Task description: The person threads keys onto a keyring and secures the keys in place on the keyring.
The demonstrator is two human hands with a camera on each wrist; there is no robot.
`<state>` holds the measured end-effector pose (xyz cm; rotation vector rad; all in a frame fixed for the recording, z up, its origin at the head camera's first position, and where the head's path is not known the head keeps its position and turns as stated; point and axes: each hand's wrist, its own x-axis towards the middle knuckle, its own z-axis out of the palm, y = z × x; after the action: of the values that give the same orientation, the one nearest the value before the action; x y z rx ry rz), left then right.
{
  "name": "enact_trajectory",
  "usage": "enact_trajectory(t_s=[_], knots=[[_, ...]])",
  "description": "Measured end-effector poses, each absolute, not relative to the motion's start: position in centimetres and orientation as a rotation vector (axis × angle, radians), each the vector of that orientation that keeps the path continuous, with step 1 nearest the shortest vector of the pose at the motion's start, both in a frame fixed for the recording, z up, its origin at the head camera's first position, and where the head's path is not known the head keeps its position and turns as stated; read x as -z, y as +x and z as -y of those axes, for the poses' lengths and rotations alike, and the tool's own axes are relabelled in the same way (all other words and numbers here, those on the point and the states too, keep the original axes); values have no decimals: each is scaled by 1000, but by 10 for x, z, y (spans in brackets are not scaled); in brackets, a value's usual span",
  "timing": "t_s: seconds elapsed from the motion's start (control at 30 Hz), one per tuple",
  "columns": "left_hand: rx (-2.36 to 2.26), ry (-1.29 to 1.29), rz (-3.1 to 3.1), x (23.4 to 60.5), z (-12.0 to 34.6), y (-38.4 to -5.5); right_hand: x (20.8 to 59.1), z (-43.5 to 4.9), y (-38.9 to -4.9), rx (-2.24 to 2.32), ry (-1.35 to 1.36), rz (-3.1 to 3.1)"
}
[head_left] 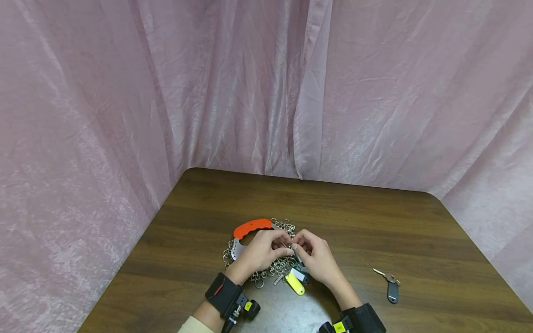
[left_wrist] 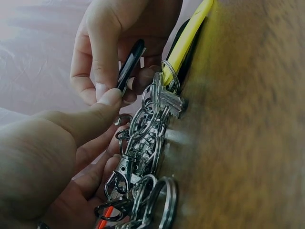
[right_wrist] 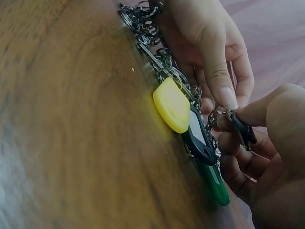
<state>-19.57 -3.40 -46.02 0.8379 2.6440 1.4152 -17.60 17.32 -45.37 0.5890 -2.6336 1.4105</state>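
Note:
A ring-shaped holder with an orange handle [head_left: 251, 226] lies on the table, hung with many metal rings and clasps [left_wrist: 147, 138]. Over its right side, my left hand [head_left: 262, 252] pinches a small metal ring between thumb and fingers. Right beside it, my right hand [head_left: 316, 261] grips a dark key tag [right_wrist: 244, 131] at that ring, with the fingertips of both hands nearly meeting. Below them hang a yellow key tag [head_left: 294, 284], a black tag with a white label [right_wrist: 200, 138] and a green tag [right_wrist: 217, 188]. A silver key [left_wrist: 170, 102] sits by the yellow tag.
Off to the right, a separate key [head_left: 380, 273] with a dark grey tag [head_left: 393, 292] lies on the wooden table [head_left: 333, 208]. Pink curtains [head_left: 250, 92] hang behind the table and at its sides.

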Motion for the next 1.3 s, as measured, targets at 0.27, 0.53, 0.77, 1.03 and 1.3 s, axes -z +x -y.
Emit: enact_trajectory(t_s=[0.27,0.53,0.77,1.03,1.3], knots=[[-1436,801,-2600,463,33,-197,455,-173,-176,-1407,578,2617],[-1429,834,-2639,463,34,-196,457,-174,-177,-1388,595,2635],[-1408,868,-2660,462,34,-196,458,-174,-179,-1381,646,2624],[-1399,828,-2652,463,33,-197,459,-175,-178,-1383,624,2619],[-1418,799,-2624,462,32,-198,457,-174,-178,-1399,573,2643]])
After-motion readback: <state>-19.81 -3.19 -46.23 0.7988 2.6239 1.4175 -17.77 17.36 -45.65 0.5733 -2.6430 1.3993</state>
